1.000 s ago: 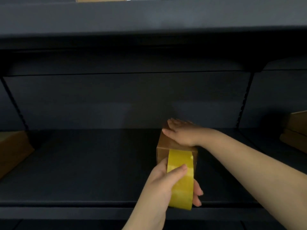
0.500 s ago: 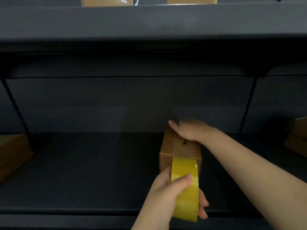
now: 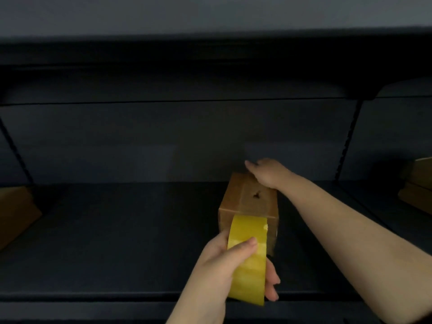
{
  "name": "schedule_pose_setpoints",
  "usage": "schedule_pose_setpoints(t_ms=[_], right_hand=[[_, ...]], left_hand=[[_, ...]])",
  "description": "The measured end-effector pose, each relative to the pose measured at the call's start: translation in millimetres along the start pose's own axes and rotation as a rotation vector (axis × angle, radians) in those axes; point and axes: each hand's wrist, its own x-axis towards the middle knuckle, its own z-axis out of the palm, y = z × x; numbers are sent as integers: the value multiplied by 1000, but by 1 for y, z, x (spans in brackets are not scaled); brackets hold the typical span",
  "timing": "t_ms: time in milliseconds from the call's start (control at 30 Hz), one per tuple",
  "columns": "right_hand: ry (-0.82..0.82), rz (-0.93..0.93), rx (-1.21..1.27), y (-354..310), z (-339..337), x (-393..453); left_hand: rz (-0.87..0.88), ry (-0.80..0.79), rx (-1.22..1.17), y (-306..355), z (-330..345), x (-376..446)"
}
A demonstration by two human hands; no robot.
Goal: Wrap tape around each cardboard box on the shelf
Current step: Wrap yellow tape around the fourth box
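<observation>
Plainly, the small brown cardboard box point(image 3: 249, 202) stood mid-right on the dark metal shelf point(image 3: 117, 230), lying just beyond the roll-holding grip and running lengthways away from the viewer.

Both hands worked it: the right hand point(image 3: 266, 173) lay flat on the box's far top end, fingers extended and closed on nothing, pinning it; the left hand point(image 3: 224, 260), nearer the viewer, had its grip wrapped around the wide yellow tape roll point(image 3: 249, 258), thumb across the face. A clear strip seemed to run from the roll over the near top edge. Judging from this, the next pull should follow the box's long axis.
</observation>
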Motion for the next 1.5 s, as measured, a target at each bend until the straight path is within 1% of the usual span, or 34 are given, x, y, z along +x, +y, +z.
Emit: schedule_pose_setpoints(t_ms=[33, 67, 100, 133, 167, 200, 233, 267, 333, 533, 633, 767, 967, 1067, 1200, 1233, 1300, 1367, 1433, 1500], right_hand=[[108, -95, 74, 4, -4, -13], [204, -232, 149, 8, -7, -32], [260, -400, 204, 12, -9, -55], [266, -570, 204, 17, -9, -79], [243, -703, 137, 23, -6, -102], [207, -779, 19, 27, 0, -120], [160, -805, -114, 30, 7, -133], [107, -791, -222, 32, 14, -141], [34, -734, -293, 33, 23, -147], [47, -717, -278, 30, 25, -150], [46, -712, -266, 26, 25, -155], [98, -738, -306, 22, 28, -165], [271, -722, -394, 18, 33, -180], [376, -727, -469, 17, 32, -181], [433, -748, -542, 16, 29, -176], [438, -744, -540, 14, 25, -173], [440, -722, -491, 10, 16, -165], [471, -697, -394, 8, 5, -154], [488, -696, -325, 13, -3, -143], [479, -688, -260, 17, -6, -134]], left_hand=[[7, 6, -3, 1, -4, -3], [5, -3, -9, 2, -9, -7], [-4, -31, -14, 4, -13, -12], [-15, -65, -16, 6, -17, -17], [-25, -91, -18, 8, -20, -22], [-29, -102, -30, 10, -23, -27], [-25, -99, -47, 10, -26, -30], [-12, -87, -58, 11, -27, -33], [37, -80, -55, 12, -29, -39], [132, -267, 12, 15, -33, -48], [142, -278, 60, 14, -36, -51], [149, -302, 138, 13, -40, -57], [227, -294, 62, 15, -41, -65], [230, -307, 37, 16, -39, -67], [226, -429, -30, 25, -37, -66], [233, -433, -38, 27, -36, -65], [243, -390, -31, 30, -34, -62], [206, -323, 5, 34, -30, -58], [185, -256, 82, 39, -22, -54], [199, -182, 184, 41, -14, -48]])
